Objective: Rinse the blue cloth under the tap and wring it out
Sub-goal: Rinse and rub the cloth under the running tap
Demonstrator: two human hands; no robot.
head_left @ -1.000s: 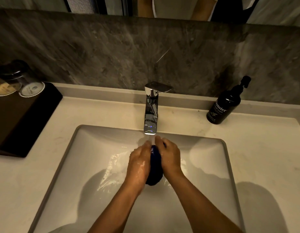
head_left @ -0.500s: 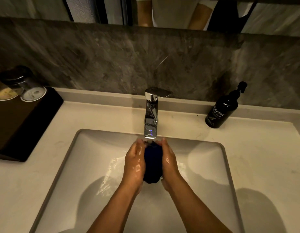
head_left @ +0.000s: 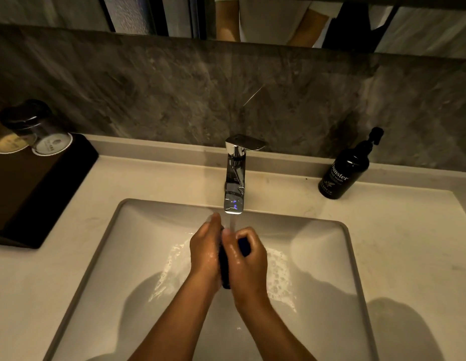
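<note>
- Cloth [head_left: 224, 267]: bunched into a dark blue wad between both palms, over the sink [head_left: 101, 251] at centre frame, just below the tap [head_left: 234, 183] spout at 12 o'clock from the hands.
- Left hand [head_left: 204, 252]: fingers fairly straight, palm pressed flat against the wad's left side.
- Right hand [head_left: 246, 256]: fingers curled over the wad, blue showing through between them.
- Stream lands right at the fingertips, top of the wad.
- Handling, my read: soft, limp, no stiffness; soaked so heavier than dry, and slick on wet skin. Not fragile, can be squeezed hard.
- Hold for wringing: stretch it lengthwise, one fist on each end, counter-twist. Palm-to-palm only squeezes.
- Hidden: most of the cloth is behind the hands; size, folds and ends not readable.
- Left thumb not visible.
- Dim light; cloth texture not resolvable.
- Drain not in view; forearms cover the basin at 6 o'clock.
</note>
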